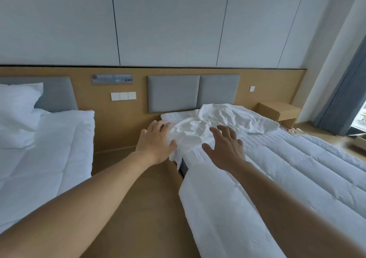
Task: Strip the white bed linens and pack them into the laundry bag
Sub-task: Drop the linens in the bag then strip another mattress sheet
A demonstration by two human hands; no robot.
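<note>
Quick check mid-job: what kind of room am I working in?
Probably a hotel twin room: a made bed beside a half-stripped bed, grey padded headboards on one long wooden wall panel, and a notice plate above the light switches.

Wall: white wall panels [168,20] with dark vertical seams above a wood wainscot [122,119]. Mounted on the wainscot:
- grey two-pad headboard [193,93]
- second grey headboard [57,93], far left
- grey sign plate [111,78], text unreadable
- triple white switch plate [123,96] just below the sign
- single white switch [252,88], right

Wooden nightstand [279,111] stands against the wainscot. Blue-grey curtain [344,91] hangs at the right edge. Tan floor [142,198].
</note>
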